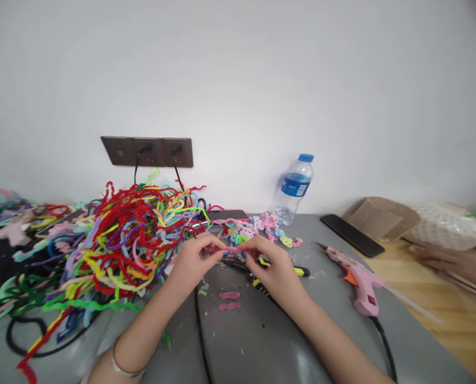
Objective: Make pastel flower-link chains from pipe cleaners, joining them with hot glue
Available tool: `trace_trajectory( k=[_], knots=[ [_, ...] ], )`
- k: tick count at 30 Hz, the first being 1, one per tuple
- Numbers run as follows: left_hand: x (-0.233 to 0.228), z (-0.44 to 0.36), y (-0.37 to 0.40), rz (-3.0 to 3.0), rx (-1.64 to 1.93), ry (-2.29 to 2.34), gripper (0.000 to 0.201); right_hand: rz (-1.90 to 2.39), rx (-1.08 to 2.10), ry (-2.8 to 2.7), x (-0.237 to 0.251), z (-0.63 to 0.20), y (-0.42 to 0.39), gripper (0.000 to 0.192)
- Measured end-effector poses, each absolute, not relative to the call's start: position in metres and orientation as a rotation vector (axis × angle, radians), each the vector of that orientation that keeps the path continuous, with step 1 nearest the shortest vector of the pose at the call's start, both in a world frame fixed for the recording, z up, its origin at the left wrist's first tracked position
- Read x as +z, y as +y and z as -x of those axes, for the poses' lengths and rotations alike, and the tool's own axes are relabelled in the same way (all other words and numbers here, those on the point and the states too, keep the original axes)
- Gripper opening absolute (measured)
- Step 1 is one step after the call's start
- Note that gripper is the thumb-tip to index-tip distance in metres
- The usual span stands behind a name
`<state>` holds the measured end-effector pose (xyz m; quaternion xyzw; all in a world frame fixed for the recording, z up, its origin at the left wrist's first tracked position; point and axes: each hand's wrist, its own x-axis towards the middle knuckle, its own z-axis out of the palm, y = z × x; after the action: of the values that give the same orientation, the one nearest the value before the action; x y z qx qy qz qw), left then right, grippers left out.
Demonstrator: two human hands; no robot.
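Between the fingertips of both hands runs a short pink piece of pipe cleaner (232, 249), held level above the grey table. My left hand (195, 257) pinches its left end; my right hand (270, 262) pinches the right end. Fingers cover part of the piece. Beneath my right hand lie pliers with yellow and black handles (301, 271), partly hidden. Two short pink pipe cleaner pieces (230, 295) rest one in front of the other on the table, nearer to me.
A big tangle of colourful pipe cleaners (129, 240) covers the left. Pastel linked pieces (261, 226) lie behind my hands, near a water bottle (296, 186). At right are a pink glue gun (365, 282), a black phone (352, 234) and another person's hand (445, 261). A black cable (200, 330) crosses the front.
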<state>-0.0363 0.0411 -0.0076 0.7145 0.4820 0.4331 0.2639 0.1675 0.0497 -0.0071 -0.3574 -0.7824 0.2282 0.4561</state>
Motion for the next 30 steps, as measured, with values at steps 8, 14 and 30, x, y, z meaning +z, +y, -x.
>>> trace_trajectory(
  k=[8,14,30],
  knots=[
    [-0.0021,0.0329,0.0372,-1.902,1.142,1.339,0.005,0.903,0.971,-1.567,-0.0125,-0.1697,0.0567,0.015],
    [-0.0011,0.0301,0.0364,-1.824,1.092,1.233,0.004,0.859,1.126,-1.412,-0.0126,-0.1706,0.059,0.028],
    [0.0015,0.031,0.0364,-1.912,1.112,1.185,0.011,0.919,1.36,-1.334,-0.0095,-0.1707,0.0586,0.037]
  ],
)
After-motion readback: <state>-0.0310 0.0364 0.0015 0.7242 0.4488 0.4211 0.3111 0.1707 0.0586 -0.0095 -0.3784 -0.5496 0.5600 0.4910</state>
